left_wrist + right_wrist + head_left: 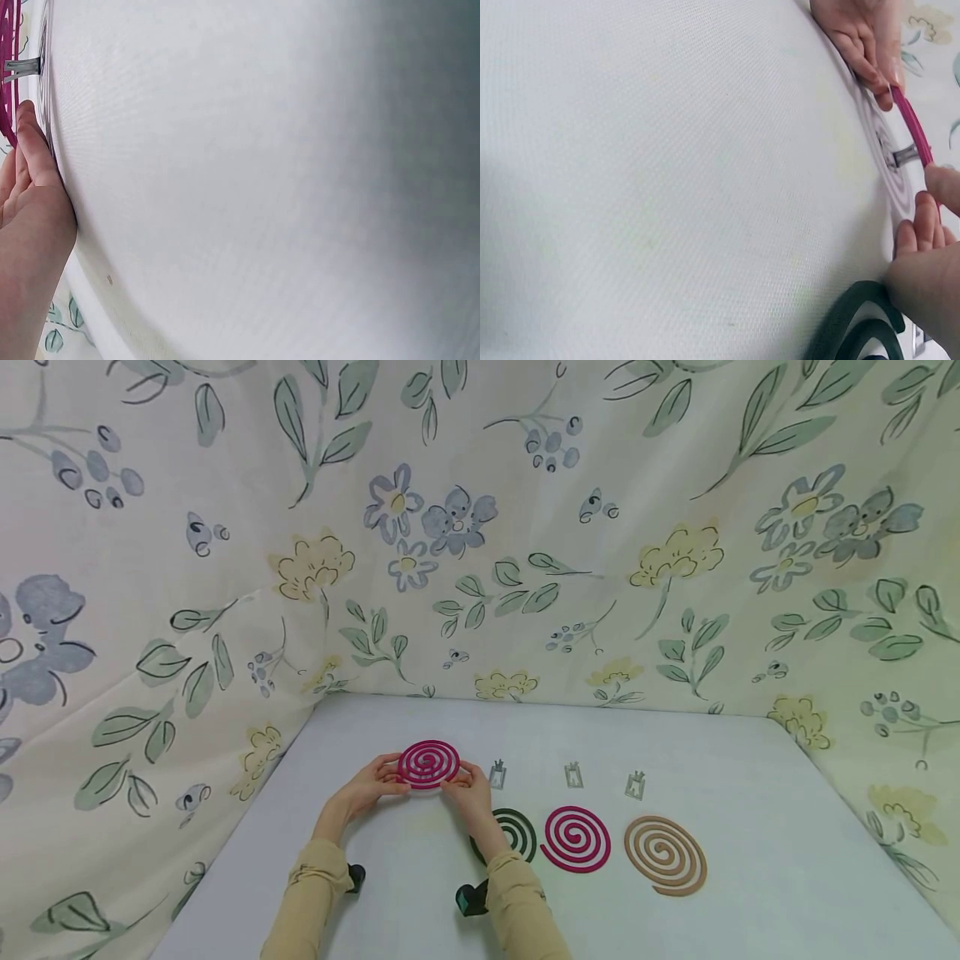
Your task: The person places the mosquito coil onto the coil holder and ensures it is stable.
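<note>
A magenta mosquito coil (428, 762) is held level just above the table, on or over a small upright metal stand (906, 155). Whether the stand touches the coil, I cannot tell. My left hand (372, 783) pinches the coil's left edge, and my right hand (471, 792) pinches its right edge between thumb and fingers. In the right wrist view the coil appears edge-on as a thin magenta strip (913, 126). Beneath my right forearm lies a dark green coil (533, 842), partly covered by it.
Right of the green coil lie another magenta coil (574, 837) and a tan coil (662, 850). Behind them are flat metal stands, at left (498, 774), middle (573, 775) and right (635, 785). Floral cloth (525, 627) surrounds the white table (780, 827).
</note>
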Motion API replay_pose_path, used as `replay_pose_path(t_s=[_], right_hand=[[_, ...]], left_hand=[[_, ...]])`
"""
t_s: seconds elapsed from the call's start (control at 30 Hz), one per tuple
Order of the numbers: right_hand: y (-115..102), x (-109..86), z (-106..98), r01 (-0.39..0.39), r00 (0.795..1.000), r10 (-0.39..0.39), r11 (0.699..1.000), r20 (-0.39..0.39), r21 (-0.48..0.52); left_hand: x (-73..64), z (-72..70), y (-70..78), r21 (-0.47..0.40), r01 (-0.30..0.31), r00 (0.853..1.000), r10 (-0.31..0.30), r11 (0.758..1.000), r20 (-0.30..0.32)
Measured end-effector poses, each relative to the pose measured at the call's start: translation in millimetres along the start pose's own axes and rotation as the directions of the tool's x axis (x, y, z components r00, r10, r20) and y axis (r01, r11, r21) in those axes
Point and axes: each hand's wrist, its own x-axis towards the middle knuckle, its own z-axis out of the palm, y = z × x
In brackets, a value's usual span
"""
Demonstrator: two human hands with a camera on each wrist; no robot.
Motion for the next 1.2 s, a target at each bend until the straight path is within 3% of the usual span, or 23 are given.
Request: replay_pose_path(t_s=[0.2,0.37,0.63,1.2], right_hand=[[-12,-8.8,-1,-0.002,1.0,0.002,1.0,0.005,0.008],[-1,0.4,0,-0.011,1.0,0.011,1.0,-0.003,0.003],[2,1.7,-1,-0.005,1.0,0.005,1.0,-0.005,0.0],[1,-0.5,-1,-0.005,1.0,0.005,1.0,-0.004,0.004]], left_hand=[[0.4,0.3,1.1,0.011,-0.001,1.0,0.001,1.0,0.003],[0.0,0.1,1.4,0.013,-0.01,1.0,0.01,1.0,0.012],[0.8,-0.1,-0.7,0.006,0.013,1.0,-0.012,1.0,-0.003],[1.1,-1.3,-2.0,0.0,-0.003,1.0,0.003,1.0,0.009]])
